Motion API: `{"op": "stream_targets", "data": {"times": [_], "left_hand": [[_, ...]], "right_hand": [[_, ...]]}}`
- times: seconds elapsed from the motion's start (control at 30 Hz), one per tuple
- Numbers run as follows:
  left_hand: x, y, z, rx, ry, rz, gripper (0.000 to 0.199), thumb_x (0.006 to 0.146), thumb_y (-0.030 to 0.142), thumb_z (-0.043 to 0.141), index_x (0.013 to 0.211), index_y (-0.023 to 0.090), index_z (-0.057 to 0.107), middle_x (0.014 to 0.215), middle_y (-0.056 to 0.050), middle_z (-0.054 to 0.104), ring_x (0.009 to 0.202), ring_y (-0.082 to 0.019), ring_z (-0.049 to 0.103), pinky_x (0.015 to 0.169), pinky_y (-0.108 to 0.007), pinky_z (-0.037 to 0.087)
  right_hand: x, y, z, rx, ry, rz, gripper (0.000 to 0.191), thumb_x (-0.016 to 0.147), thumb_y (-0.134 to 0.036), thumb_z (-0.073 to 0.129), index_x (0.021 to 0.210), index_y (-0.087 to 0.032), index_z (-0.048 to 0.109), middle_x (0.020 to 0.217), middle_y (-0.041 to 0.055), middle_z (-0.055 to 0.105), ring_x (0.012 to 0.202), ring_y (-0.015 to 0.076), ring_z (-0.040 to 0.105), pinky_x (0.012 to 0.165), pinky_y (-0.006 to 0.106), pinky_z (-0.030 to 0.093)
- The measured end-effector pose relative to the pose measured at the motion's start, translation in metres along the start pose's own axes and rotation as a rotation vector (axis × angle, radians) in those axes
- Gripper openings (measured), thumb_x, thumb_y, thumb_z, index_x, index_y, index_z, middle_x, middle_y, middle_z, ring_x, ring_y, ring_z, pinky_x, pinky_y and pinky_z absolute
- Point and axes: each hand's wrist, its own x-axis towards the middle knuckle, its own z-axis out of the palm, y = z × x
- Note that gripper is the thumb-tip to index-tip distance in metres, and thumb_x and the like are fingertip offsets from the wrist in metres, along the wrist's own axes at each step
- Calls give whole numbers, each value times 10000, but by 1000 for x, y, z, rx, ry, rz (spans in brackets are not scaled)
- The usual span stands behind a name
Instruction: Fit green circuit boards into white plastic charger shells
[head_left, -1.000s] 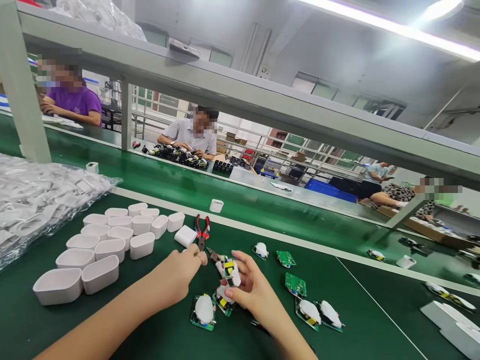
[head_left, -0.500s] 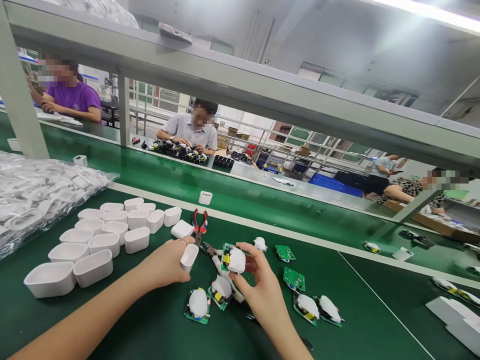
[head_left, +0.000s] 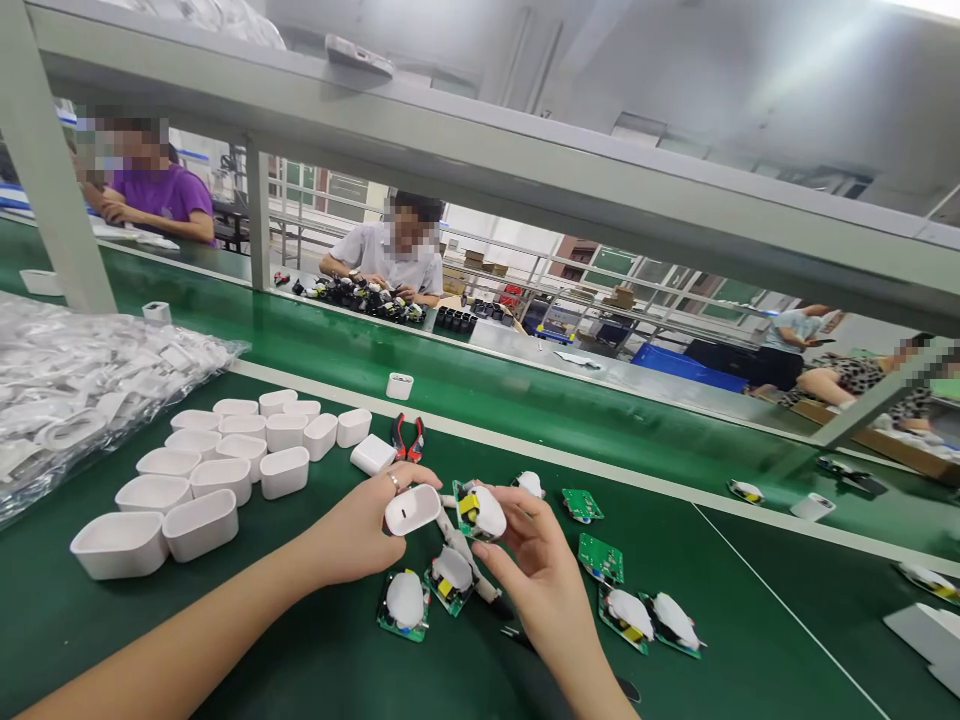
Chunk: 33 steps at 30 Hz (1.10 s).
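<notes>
My left hand [head_left: 364, 530] grips a white plastic charger housing [head_left: 421, 508], its open end turned toward the camera and a small slot visible inside. Facing it, my right hand [head_left: 536, 545] holds a green circuit board [head_left: 480, 510] with yellow and white parts between thumb and fingers. A small gap separates board and housing. Below them on the green mat lie more boards, one a white-topped circuit board [head_left: 405, 604]. Red-handled pliers [head_left: 407, 438] lie beyond my left hand, their jaws hidden by it. Another tool with pale handles [head_left: 472, 565] lies partly under the boards.
Rows of white housings [head_left: 120, 543] stand at left, beside a clear plastic bag of white parts [head_left: 112, 390]. Several circuit boards [head_left: 600, 556] lie at right. A green conveyor belt [head_left: 502, 383] crosses behind, under a metal shelf frame [head_left: 480, 165]. Co-workers sit beyond.
My left hand has turned the housing so its opening faces the camera more and moved it right, nearer the board. The right hand still holds the board. The camera view has shifted slightly.
</notes>
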Motion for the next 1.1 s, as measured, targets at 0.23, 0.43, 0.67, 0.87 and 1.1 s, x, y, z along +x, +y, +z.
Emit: {"op": "stream_targets", "data": {"times": [0.23,0.43,0.67,0.87,1.1], "left_hand": [[1,1,2,-225,-16,-118,364,619,69,418,963,168,484,1027,-36,529,953,-182,485,820,-295,384],[2,5,3,-252,67,-73,277,647,137,470,923,156,488,1044,-62,518,954,-172,488,825,-284,390],[3,2,3,-433,70,-132,279,578,135,540,842,169,454,884,-10,527,798,-136,501,689,-235,397],[5,-7,-1,-863,-100,-268,431,557,321,667,886,137,456,707,19,510,613,-82,459,485,-167,313],[7,-8,0,-1235,-73,-491,266,773,414,434,860,167,480,674,6,508,493,-58,479,410,-144,323]], "right_hand": [[-4,-5,0,234,79,129,293,691,-401,555,944,-255,531,913,14,612,806,165,574,749,318,453],[-3,-16,6,397,233,296,271,579,-362,665,810,-233,608,782,-13,622,548,78,541,499,182,477],[4,-7,-6,667,92,517,118,649,-295,622,740,-222,604,822,7,646,818,148,591,619,210,505],[4,-8,-9,635,145,442,203,625,-282,644,818,-254,588,843,-6,636,708,118,592,593,217,502],[-5,-21,-1,276,243,238,255,596,-327,654,837,-264,599,858,10,593,698,148,580,600,269,506]]}}
